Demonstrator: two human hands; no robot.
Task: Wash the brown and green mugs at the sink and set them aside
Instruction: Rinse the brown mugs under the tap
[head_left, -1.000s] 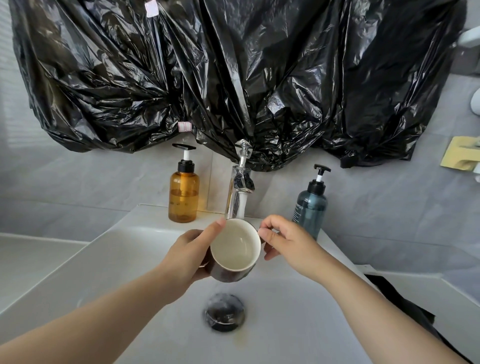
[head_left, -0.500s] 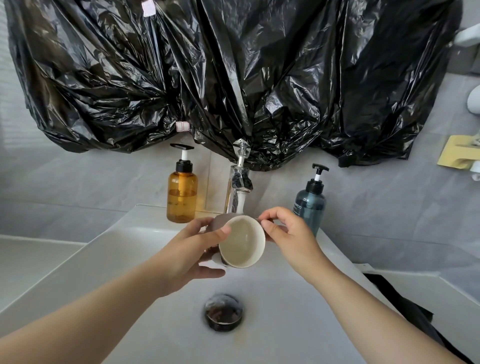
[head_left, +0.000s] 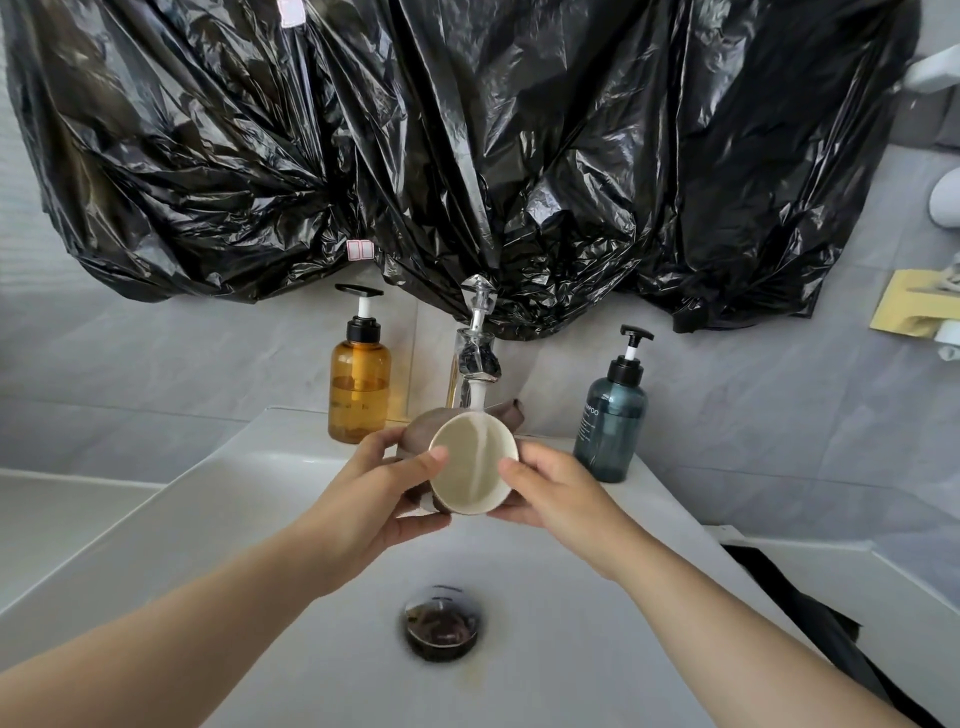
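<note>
The brown mug (head_left: 474, 467), cream inside, is tilted with its mouth toward me, right under the chrome tap (head_left: 474, 364). A stream of water runs from the spout into the mug. My left hand (head_left: 384, 499) grips the mug's left side, thumb on the rim. My right hand (head_left: 556, 493) holds its right side and bottom edge. The mug's handle points up and away, toward the back. No green mug shows in this view.
A white sink basin (head_left: 597, 623) lies below with a dark drain (head_left: 442, 623). An amber pump bottle (head_left: 359, 384) stands left of the tap, a blue-grey one (head_left: 612, 415) right of it. Black plastic sheeting (head_left: 467, 156) covers the wall above. Dark cloth (head_left: 810, 634) lies at the right.
The mug has moved up and back under the spout, and water now streams into it. My right hand shifted from the rim to the mug's lower right side.
</note>
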